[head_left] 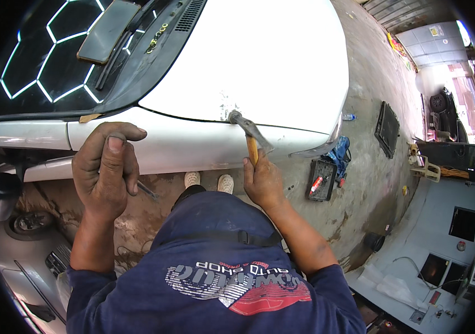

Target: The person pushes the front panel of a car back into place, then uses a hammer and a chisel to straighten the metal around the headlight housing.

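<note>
Hammer [247, 124] at white hood [282, 61]; right hand [265, 182], fingers wrapped round handle [253, 150]; left hand [106, 175] raised, fingers curled, hold unclear.

Hammer handle [253, 150] yellow-orange; hood [271, 61] white; shirt [131, 298] navy; windscreen [73, 22] black, white hexagon lines.

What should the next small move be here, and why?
Perhaps lift the hammer slightly to check the scuffed patch on the hood: the right hand holds it right at the patch's lower end, so it may be hiding part.
</note>
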Demonstrator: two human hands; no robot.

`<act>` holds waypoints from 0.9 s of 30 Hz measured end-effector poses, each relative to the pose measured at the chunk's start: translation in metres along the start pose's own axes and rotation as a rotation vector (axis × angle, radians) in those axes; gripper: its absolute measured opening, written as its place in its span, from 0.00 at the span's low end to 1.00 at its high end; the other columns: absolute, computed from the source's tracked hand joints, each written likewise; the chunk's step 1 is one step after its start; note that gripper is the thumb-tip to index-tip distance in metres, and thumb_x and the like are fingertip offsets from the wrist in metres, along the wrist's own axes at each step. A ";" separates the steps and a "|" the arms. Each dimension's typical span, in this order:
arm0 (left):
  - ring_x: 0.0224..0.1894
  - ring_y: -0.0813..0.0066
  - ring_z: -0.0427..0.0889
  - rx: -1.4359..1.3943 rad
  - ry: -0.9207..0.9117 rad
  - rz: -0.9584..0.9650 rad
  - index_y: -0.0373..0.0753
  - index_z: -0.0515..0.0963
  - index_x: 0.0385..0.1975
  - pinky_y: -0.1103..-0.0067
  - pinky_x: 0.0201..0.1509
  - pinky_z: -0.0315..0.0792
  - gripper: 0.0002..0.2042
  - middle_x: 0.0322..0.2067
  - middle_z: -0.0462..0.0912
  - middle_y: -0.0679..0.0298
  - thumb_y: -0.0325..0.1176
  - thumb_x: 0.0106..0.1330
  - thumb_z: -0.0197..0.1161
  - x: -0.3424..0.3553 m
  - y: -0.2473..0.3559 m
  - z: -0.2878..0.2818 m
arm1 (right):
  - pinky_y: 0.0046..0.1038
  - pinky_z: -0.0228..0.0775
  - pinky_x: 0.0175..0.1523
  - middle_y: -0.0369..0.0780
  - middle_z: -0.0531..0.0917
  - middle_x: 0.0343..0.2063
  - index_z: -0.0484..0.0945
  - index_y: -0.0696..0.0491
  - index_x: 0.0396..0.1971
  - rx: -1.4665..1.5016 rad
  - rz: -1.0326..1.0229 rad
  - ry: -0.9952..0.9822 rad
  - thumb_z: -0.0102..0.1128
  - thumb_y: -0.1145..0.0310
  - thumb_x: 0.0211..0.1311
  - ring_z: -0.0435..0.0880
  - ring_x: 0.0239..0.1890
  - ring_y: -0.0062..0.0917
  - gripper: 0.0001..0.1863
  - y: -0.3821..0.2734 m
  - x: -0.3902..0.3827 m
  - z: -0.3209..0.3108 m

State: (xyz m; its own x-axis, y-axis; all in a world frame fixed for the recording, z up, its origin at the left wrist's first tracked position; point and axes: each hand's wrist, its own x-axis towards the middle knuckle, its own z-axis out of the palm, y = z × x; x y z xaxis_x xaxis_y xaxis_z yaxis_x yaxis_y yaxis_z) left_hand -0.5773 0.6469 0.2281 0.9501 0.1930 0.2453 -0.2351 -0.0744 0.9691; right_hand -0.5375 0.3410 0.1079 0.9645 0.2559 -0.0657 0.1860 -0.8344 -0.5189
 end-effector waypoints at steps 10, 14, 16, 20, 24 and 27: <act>0.10 0.90 0.55 -0.008 -0.044 0.000 0.25 0.76 0.44 0.87 0.12 0.51 0.20 0.15 0.64 0.71 0.40 0.84 0.45 0.003 0.003 0.011 | 0.55 0.75 0.38 0.59 0.83 0.28 0.70 0.64 0.53 0.040 0.005 0.063 0.56 0.66 0.72 0.83 0.31 0.58 0.19 0.013 -0.006 -0.008; 0.10 0.90 0.54 -0.038 -0.012 -0.015 0.25 0.75 0.44 0.87 0.12 0.51 0.20 0.15 0.61 0.72 0.41 0.83 0.46 0.003 0.001 0.016 | 0.56 0.74 0.38 0.59 0.83 0.27 0.70 0.67 0.51 0.004 0.030 0.078 0.55 0.63 0.72 0.83 0.31 0.60 0.21 0.016 -0.007 -0.014; 0.10 0.90 0.53 -0.057 -0.015 -0.032 0.25 0.75 0.44 0.87 0.12 0.51 0.20 0.15 0.60 0.73 0.41 0.83 0.46 0.003 0.000 0.014 | 0.56 0.74 0.38 0.60 0.82 0.27 0.70 0.67 0.50 0.067 0.054 0.114 0.55 0.62 0.73 0.83 0.31 0.60 0.21 0.019 -0.007 -0.020; 0.10 0.90 0.52 -0.073 -0.030 0.020 0.24 0.75 0.44 0.87 0.12 0.51 0.20 0.14 0.59 0.73 0.40 0.83 0.45 0.006 -0.006 0.016 | 0.56 0.74 0.38 0.60 0.82 0.27 0.70 0.68 0.50 0.073 0.100 0.126 0.54 0.61 0.73 0.82 0.31 0.61 0.22 0.038 -0.010 -0.020; 0.10 0.90 0.52 -0.096 -0.039 -0.004 0.25 0.75 0.45 0.87 0.13 0.51 0.20 0.14 0.57 0.74 0.40 0.83 0.46 0.005 -0.005 0.018 | 0.58 0.68 0.41 0.63 0.81 0.32 0.69 0.64 0.46 0.117 0.170 0.226 0.54 0.63 0.74 0.80 0.36 0.65 0.17 0.041 -0.020 -0.021; 0.10 0.89 0.52 -0.131 -0.046 -0.008 0.26 0.75 0.45 0.87 0.12 0.51 0.19 0.14 0.56 0.74 0.40 0.83 0.46 0.006 -0.008 0.022 | 0.58 0.68 0.43 0.64 0.81 0.35 0.69 0.65 0.48 0.152 0.290 0.078 0.54 0.63 0.74 0.80 0.40 0.64 0.18 0.056 -0.011 -0.023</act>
State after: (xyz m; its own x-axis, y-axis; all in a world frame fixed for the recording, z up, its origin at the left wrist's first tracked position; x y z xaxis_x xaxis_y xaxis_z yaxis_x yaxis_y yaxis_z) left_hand -0.5647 0.6276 0.2209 0.9598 0.1479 0.2386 -0.2490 0.0559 0.9669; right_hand -0.5332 0.2804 0.0988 0.9857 -0.0240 -0.1671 -0.1224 -0.7831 -0.6097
